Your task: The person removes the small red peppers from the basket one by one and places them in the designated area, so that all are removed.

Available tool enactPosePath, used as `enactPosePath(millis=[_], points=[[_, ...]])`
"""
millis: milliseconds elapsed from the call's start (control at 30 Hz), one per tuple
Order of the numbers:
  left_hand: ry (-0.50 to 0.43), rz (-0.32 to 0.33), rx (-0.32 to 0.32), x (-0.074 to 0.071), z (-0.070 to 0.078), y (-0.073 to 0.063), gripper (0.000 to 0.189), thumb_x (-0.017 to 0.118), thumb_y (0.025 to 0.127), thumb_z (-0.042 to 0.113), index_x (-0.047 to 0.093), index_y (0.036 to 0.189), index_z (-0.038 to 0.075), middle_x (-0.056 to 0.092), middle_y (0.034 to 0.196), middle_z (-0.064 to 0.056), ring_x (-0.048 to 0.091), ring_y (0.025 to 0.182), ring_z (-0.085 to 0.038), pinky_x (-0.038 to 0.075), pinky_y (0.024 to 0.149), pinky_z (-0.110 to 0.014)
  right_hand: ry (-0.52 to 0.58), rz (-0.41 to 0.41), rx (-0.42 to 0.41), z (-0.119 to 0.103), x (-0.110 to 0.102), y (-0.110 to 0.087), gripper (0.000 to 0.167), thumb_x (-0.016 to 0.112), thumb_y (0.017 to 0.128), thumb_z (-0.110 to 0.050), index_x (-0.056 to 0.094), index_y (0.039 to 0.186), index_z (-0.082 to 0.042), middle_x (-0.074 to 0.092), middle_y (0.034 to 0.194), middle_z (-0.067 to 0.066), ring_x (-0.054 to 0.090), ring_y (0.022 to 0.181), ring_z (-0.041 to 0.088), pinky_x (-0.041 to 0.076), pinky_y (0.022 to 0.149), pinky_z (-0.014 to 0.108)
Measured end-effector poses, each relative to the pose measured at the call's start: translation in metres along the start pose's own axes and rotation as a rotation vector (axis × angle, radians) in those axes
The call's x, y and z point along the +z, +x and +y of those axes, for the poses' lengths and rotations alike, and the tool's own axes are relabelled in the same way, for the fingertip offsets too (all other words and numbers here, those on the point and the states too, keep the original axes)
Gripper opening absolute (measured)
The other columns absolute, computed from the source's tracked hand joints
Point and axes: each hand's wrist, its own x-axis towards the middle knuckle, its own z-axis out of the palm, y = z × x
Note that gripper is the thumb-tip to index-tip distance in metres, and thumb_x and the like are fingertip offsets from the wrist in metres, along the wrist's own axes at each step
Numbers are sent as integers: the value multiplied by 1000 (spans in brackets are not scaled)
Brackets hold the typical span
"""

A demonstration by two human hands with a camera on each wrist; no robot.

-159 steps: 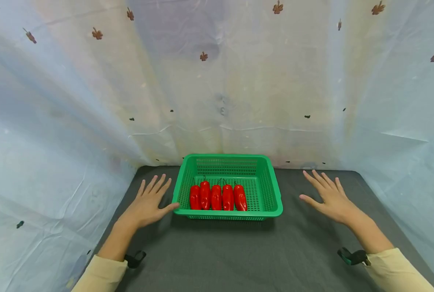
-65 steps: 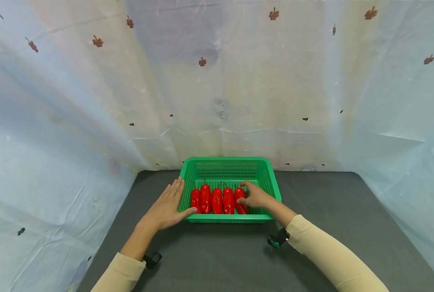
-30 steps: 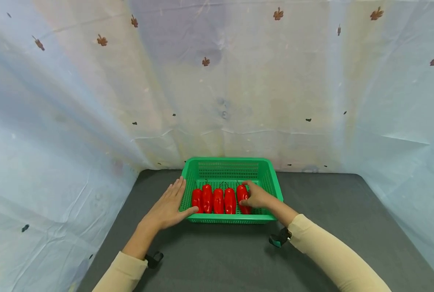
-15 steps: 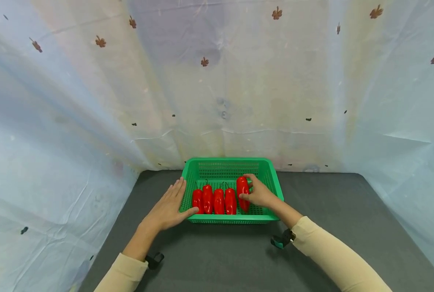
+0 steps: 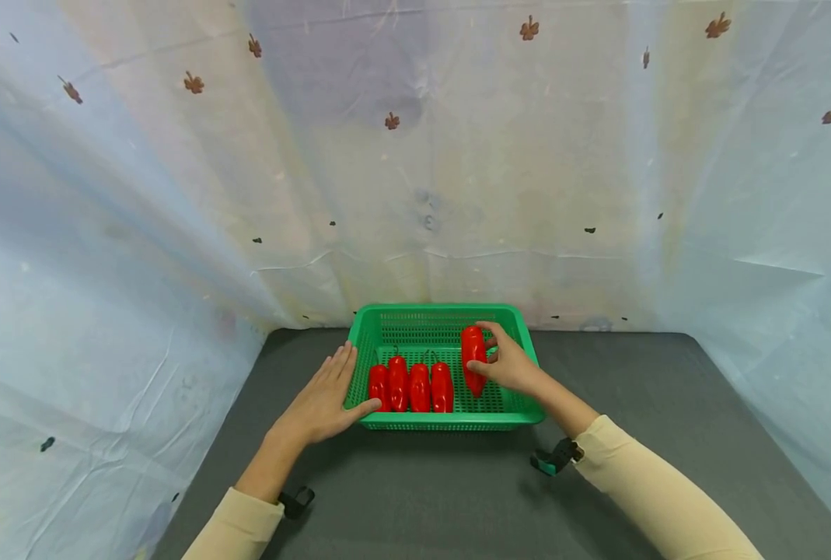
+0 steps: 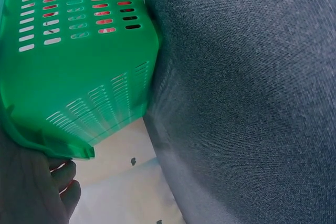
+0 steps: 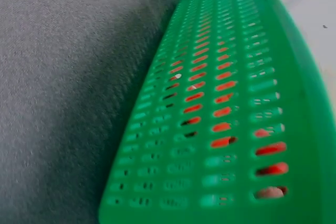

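A green plastic basket (image 5: 429, 421) with slotted walls lies on the dark cloth. In it, side by side near the front left, are several glossy red peppers (image 5: 419, 387) with thin dark stems. My right hand (image 5: 515, 365) pinches another red pepper (image 5: 474, 359) between thumb and fingers, raised over the basket's right half, its tip pointing down. My left hand (image 5: 320, 398) lies along the basket's left rim with straight fingers, the thumb at the front corner. The left wrist view shows that hand (image 6: 31, 184) at the rim; in the right wrist view the basket wall (image 7: 173, 203) mostly hides the peppers.
Dark grey cloth (image 5: 443, 498) covers the table. Pale patterned sheeting (image 5: 485, 179) hangs behind it and on both sides. A black strap (image 5: 296, 502) is on the left wrist, and a black-and-green one (image 5: 555, 457) on the right.
My right hand has come in from the right, gripped the rightmost pepper, and lifted it up and slightly right, away from the row. My left hand has moved onto the basket's left rim and stayed.
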Motion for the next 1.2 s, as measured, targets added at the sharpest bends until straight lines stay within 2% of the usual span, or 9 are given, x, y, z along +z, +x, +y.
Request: enactPosePath(millis=[267, 767, 967, 1200], points=[[-6, 3, 7, -1, 0, 0, 111, 53, 102, 73, 6, 171, 0, 3, 180, -17, 7, 166, -36, 11, 134, -53, -40, 28, -29, -5, -23, -9, 81, 76, 103, -17, 27, 168, -9, 50, 144, 32, 66, 113, 43, 63, 76, 45], [-1, 5, 9, -3, 2, 0, 111, 52, 102, 74, 7, 171, 0, 5, 180, -18, 8, 166, -36, 12, 134, -53, -8, 82, -129, -1, -66, -32, 80, 75, 102, -11, 28, 166, -1, 52, 138, 35, 69, 107, 43, 65, 79, 48], [-3, 3, 6, -2, 1, 0, 111, 52, 102, 74, 6, 171, 0, 3, 180, -17, 7, 166, -36, 11, 134, -53, -9, 94, -113, 3, -80, -43, 83, 75, 103, -14, 25, 168, -4, 52, 141, 33, 69, 111, 44, 63, 81, 46], [-11, 1, 1, -1, 1, -1, 112, 52, 101, 74, 5, 171, 0, 2, 180, -17, 7, 166, -35, 11, 134, -53, -29, 113, -89, 6, -94, -55, 84, 76, 103, -15, 24, 169, -4, 49, 145, 34, 69, 113, 44, 63, 85, 50]])
